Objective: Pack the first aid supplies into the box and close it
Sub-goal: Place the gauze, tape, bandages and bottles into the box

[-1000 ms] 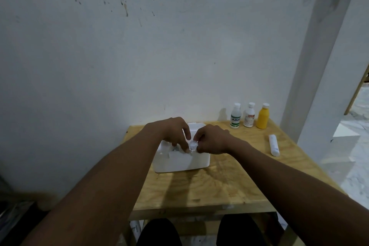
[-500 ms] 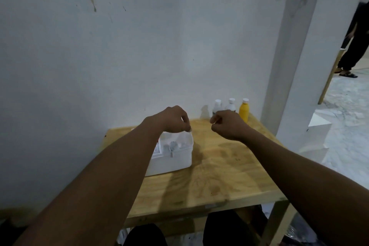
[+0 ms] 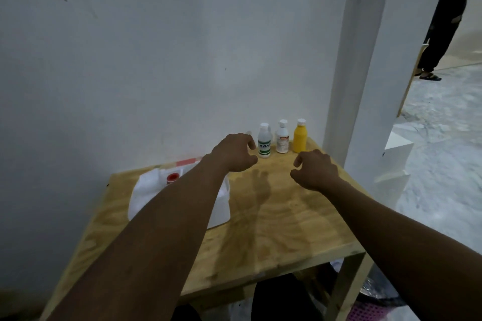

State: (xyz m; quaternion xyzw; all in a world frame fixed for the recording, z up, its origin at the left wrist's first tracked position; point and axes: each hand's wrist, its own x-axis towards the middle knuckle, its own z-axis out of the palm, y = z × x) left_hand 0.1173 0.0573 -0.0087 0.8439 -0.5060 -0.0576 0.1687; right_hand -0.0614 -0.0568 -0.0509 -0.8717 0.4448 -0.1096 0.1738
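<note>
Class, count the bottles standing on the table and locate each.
3, in a row by the wall: green-labelled bottle leftmost, white bottle in the middle, yellow bottle rightmost. More may lie hidden in the box.

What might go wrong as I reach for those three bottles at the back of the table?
The green-labelled bottle, white bottle and yellow bottle stand upright, close together; your left hand or right hand grabbing one may topple a neighbour. Your left forearm crosses above the open box, so a low sweep might knock it.
</note>
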